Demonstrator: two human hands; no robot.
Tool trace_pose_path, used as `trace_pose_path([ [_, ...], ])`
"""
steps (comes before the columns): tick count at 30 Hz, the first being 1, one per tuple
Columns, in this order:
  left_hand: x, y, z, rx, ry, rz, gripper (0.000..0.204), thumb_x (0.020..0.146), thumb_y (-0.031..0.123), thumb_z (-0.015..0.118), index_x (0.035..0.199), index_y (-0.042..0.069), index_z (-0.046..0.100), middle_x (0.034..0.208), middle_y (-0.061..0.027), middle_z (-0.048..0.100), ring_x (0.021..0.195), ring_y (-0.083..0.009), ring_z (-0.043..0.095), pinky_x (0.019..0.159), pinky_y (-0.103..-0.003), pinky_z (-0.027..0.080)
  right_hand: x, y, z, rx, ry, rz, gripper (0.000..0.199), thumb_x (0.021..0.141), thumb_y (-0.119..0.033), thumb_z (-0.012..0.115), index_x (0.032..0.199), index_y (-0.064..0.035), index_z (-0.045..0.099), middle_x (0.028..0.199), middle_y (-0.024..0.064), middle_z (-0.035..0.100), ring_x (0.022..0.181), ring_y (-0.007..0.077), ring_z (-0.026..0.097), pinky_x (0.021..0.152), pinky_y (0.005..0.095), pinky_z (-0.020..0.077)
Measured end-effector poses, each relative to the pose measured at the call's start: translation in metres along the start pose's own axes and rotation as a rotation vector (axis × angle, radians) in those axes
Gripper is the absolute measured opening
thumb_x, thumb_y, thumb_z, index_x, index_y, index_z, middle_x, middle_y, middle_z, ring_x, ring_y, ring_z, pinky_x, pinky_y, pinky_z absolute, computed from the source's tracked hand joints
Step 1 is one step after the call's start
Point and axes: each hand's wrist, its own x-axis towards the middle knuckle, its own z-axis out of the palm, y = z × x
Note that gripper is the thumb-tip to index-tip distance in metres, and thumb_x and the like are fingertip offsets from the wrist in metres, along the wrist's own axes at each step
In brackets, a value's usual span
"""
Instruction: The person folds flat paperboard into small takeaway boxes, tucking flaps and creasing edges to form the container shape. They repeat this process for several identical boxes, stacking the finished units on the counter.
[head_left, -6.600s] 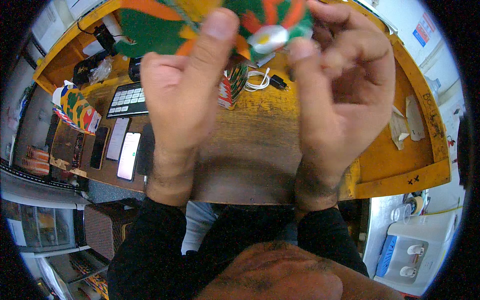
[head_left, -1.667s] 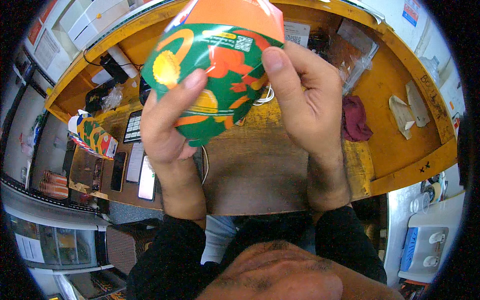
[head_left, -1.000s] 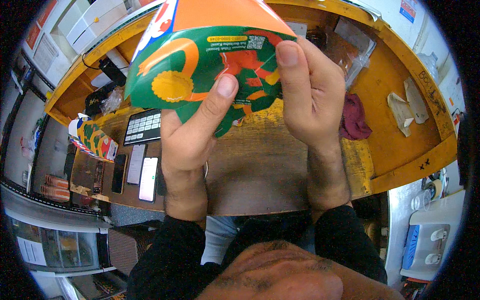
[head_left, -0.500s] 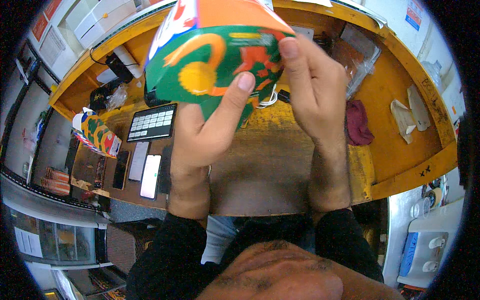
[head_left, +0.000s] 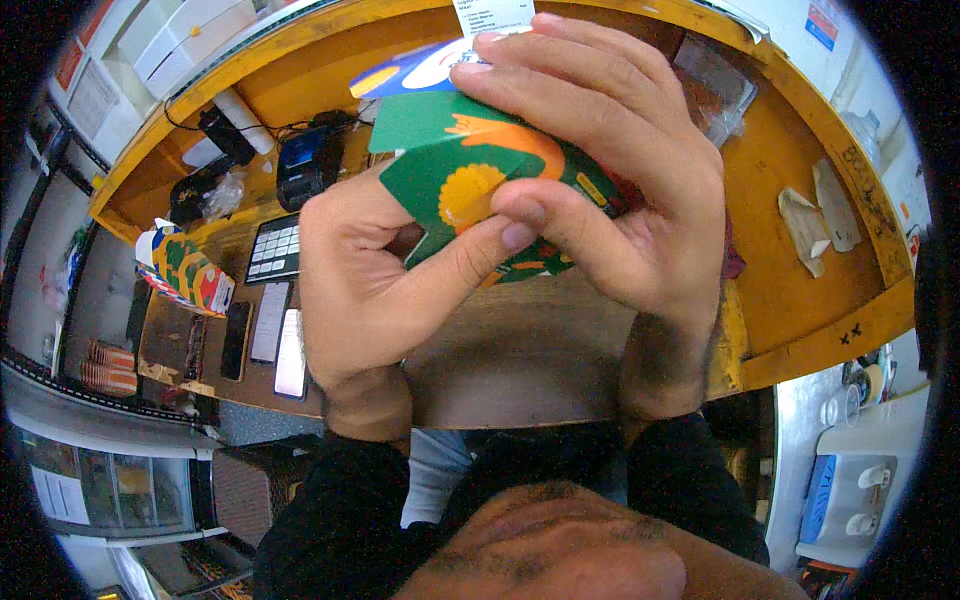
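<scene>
Above the desk I hold a green cardboard food carton (head_left: 425,190) printed with orange and yellow shapes, with blue and white parts near its top. My left hand (head_left: 365,275) grips it from the left, thumb on the lower front and its other fingers mostly hidden behind. From the right, my right hand (head_left: 640,160) wraps over the carton, fingers across the top and thumb pressed on the front beside my left thumb. A white printed slip (head_left: 495,15) shows at the carton's top edge; whether it is attached, I cannot tell.
A similar patterned carton (head_left: 195,270) stands at the desk's left. Beside it are a tablet (head_left: 272,250), a lit phone (head_left: 290,360) and a dark phone (head_left: 235,340). Farther back sits a dark blue device (head_left: 310,165). A raised yellow wooden edge (head_left: 830,345) borders the desk.
The carton has tilted and turned in my hands, with its orange face no longer showing. My right hand has shifted over its top, and both thumbs now meet on the front.
</scene>
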Motion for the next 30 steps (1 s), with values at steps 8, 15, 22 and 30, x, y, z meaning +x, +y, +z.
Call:
trace_pose_path([
  [8, 0.002, -0.015, 0.001, 0.201, -0.006, 0.108, 0.020, 0.088, 0.002, 0.078, 0.107, -0.001, 0.076, 0.093, -0.0131, 0.077, 0.084, -0.0215, 0.076, 0.075, -0.031, 0.057, -0.004, -0.004, -0.010, -0.066, -0.044, 0.030, 0.051, 0.076, -0.023, 0.088, 0.122, -0.0037, 0.079, 0.119, 0.0118, 0.065, 0.110, 0.0258, 0.065, 0.098, 0.0390, 0.0501],
  [15, 0.002, -0.007, -0.005, 0.411, -0.017, 0.256, 0.019, 0.084, 0.004, 0.080, 0.103, 0.002, 0.078, 0.089, -0.0178, 0.077, 0.078, -0.0296, 0.077, 0.071, -0.034, 0.057, -0.007, -0.003, -0.009, -0.061, -0.078, -0.117, 0.043, 0.073, -0.019, 0.085, 0.114, -0.0061, 0.083, 0.101, 0.0071, 0.066, 0.096, 0.0245, 0.063, 0.084, 0.0383, 0.0495],
  [22, -0.003, 0.001, -0.002, 0.504, 0.035, 0.036, 0.015, 0.084, 0.007, 0.081, 0.095, -0.001, 0.077, 0.079, -0.0149, 0.075, 0.071, -0.0181, 0.073, 0.065, -0.031, 0.055, -0.012, 0.004, 0.008, 0.061, -0.011, -0.069, 0.037, 0.076, -0.008, 0.085, 0.112, -0.0054, 0.083, 0.096, 0.0084, 0.069, 0.085, 0.0232, 0.065, 0.074, 0.0330, 0.0505],
  [30, -0.003, -0.009, 0.006, 0.536, 0.239, -0.017, 0.019, 0.082, 0.012, 0.085, 0.093, -0.002, 0.076, 0.076, -0.0147, 0.074, 0.068, -0.0142, 0.071, 0.064, -0.031, 0.054, -0.014, 0.015, 0.027, 0.002, 0.062, -0.120, 0.031, 0.077, -0.005, 0.085, 0.108, -0.0052, 0.083, 0.093, 0.0089, 0.072, 0.082, 0.0238, 0.068, 0.071, 0.0345, 0.0526],
])
